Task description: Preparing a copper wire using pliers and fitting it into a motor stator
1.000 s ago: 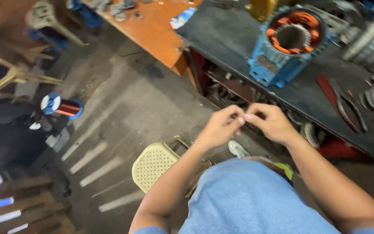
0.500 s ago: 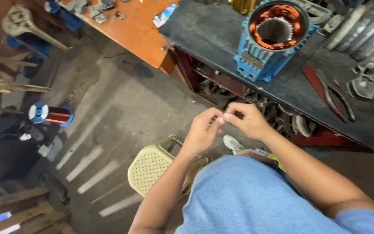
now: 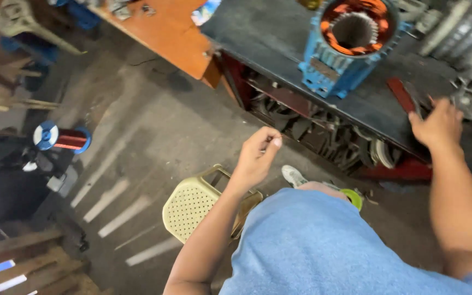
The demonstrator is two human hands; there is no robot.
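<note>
My right hand point(image 3: 439, 124) reaches over the dark workbench point(image 3: 279, 38) and closes on the red-handled pliers point(image 3: 400, 93) lying there, just right of a blue motor stator point(image 3: 329, 68) with copper windings. My left hand point(image 3: 258, 155) hangs in the air above the floor. Its fingers are curled, with the thumb against the forefinger. I cannot make out anything held in it. Below it stands a pale yellow perforated plastic stool point(image 3: 189, 205). My blue shirt fills the bottom of the view.
An orange table point(image 3: 165, 33) adjoins the bench on the left. A spool of copper wire with blue ends point(image 3: 61, 137) sits at the left. Metal parts fill the shelf point(image 3: 323, 136) under the bench. Wooden frames stand at the far left.
My hands were pinched together in front of me. They have parted: the right went up and right to the pliers on the bench, and the left stayed low with its fingers curled.
</note>
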